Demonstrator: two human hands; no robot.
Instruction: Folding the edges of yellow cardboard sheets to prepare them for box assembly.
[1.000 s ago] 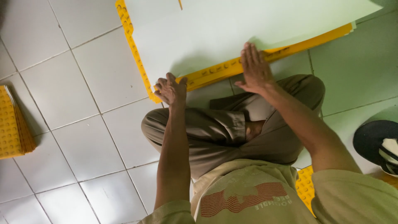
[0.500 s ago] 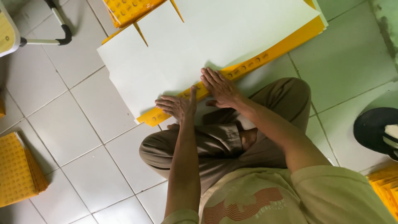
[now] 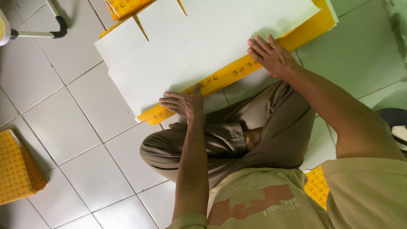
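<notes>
I sit cross-legged on a white tiled floor. A large white sheet (image 3: 190,46) lies in front of me over a yellow studded sheet (image 3: 231,74), whose near edge shows as a yellow strip. My left hand (image 3: 182,104) rests palm down, fingers spread, on the white sheet's near corner and the yellow strip. My right hand (image 3: 271,55) presses flat further right along the same near edge, fingers together and extended. Neither hand grips anything.
A stack of yellow studded sheets (image 3: 17,169) lies at the left. More yellow sheets (image 3: 127,6) sit at the top. A white chair leg with a black foot (image 3: 42,32) stands top left. A dark shoe (image 3: 394,123) is at right; another yellow sheet (image 3: 316,186) lies by my hip.
My right hand slid from beside my left hand to the right along the sheet's near edge. My left hand stayed near the corner. The view shifted slightly.
</notes>
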